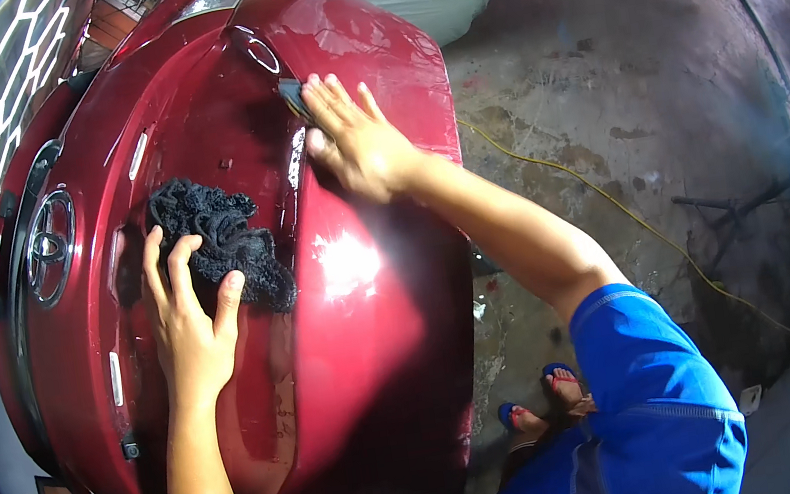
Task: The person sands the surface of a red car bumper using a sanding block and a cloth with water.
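Nearest, the left hand lies flat on the red bumper, fingers spread, their tips resting on a black cloth bunched at its twelve o'clock, pressing rather than gripping it. Farther up, at one o'clock from the cloth, the right hand presses a small dark pad under straight fingers against the panel, with grey floor and a yellow cord beyond at three o'clock
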`<action>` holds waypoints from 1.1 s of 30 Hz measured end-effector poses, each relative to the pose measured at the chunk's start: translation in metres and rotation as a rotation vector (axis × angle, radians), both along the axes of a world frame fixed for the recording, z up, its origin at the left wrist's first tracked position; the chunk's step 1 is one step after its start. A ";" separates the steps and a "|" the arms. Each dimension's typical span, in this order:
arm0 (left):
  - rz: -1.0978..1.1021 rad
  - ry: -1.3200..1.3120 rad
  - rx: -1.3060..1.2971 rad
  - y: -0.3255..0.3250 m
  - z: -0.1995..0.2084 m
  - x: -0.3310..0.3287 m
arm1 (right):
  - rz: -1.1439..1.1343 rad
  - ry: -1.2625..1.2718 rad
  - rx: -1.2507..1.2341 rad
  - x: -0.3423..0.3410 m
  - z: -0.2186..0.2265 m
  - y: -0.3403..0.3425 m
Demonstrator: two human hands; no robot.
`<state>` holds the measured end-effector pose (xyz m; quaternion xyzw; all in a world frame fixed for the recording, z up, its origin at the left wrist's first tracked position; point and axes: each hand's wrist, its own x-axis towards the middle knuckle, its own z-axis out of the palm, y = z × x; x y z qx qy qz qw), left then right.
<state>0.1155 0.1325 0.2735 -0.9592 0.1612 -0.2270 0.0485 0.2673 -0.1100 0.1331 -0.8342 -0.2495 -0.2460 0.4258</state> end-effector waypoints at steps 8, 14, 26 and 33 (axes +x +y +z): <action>-0.036 -0.035 -0.011 -0.008 -0.005 0.008 | -0.071 0.075 0.013 0.022 -0.002 -0.024; 0.048 -0.048 0.051 0.018 0.010 -0.014 | 0.244 -0.163 -0.201 -0.115 -0.027 0.024; -0.197 -0.152 0.025 0.022 0.005 0.003 | 0.358 -0.171 0.011 -0.224 -0.033 0.059; -0.150 0.142 -0.149 0.010 0.026 -0.001 | -0.235 0.048 0.050 -0.090 -0.039 0.030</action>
